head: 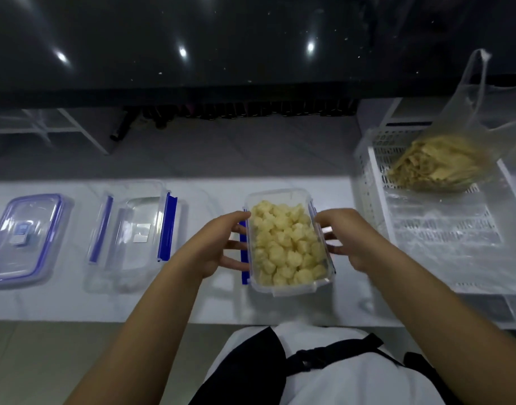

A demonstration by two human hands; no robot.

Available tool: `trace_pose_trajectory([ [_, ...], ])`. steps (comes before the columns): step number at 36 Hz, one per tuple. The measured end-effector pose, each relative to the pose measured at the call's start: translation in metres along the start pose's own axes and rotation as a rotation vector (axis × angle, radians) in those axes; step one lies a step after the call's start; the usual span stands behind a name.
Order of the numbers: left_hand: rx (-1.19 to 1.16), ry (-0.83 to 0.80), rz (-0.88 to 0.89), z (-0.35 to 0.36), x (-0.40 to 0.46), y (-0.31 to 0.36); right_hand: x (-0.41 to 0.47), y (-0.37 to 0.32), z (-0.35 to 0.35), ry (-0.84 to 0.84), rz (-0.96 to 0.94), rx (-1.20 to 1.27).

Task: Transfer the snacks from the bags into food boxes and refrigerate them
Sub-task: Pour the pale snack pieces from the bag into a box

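Far left on white counter [61, 305]: clear lid with blue seal [24, 239], laid flat, likely awaiting box. Next: empty clear plastic food box with blue clips [134, 236], clips flipped out, ready for filling. Centre: clear box full of pale yellow snack pieces [286, 244], lidless. Left hand [218, 244] and right hand [346, 239] clasp its long sides, fingers curled, probably steadying or lifting. Right: white perforated plastic basket [444, 229] keeps thin clear bag of tan snack sticks [438, 168] contained, not yet emptied.
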State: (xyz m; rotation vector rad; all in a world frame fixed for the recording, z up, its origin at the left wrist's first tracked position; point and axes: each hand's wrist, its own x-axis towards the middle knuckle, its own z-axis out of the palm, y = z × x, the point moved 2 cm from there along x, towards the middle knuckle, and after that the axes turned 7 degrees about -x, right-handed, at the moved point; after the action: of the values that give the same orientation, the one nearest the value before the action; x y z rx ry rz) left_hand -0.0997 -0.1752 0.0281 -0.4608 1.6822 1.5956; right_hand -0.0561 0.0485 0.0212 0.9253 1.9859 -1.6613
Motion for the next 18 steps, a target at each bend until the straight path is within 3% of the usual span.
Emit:
trace_pose_trajectory([
  [5, 0.052, -0.053, 0.051, 0.01, -0.005, -0.009, -0.006, 0.005, -0.001, 0.043, -0.073, -0.079],
  [10, 0.016, -0.001, 0.047, 0.006, 0.002, 0.0, 0.004, 0.004, -0.005, 0.016, 0.001, -0.012],
  [18, 0.025, -0.044, 0.087, 0.003, 0.006, -0.008, 0.005, 0.02, -0.006, -0.007, -0.075, 0.029],
])
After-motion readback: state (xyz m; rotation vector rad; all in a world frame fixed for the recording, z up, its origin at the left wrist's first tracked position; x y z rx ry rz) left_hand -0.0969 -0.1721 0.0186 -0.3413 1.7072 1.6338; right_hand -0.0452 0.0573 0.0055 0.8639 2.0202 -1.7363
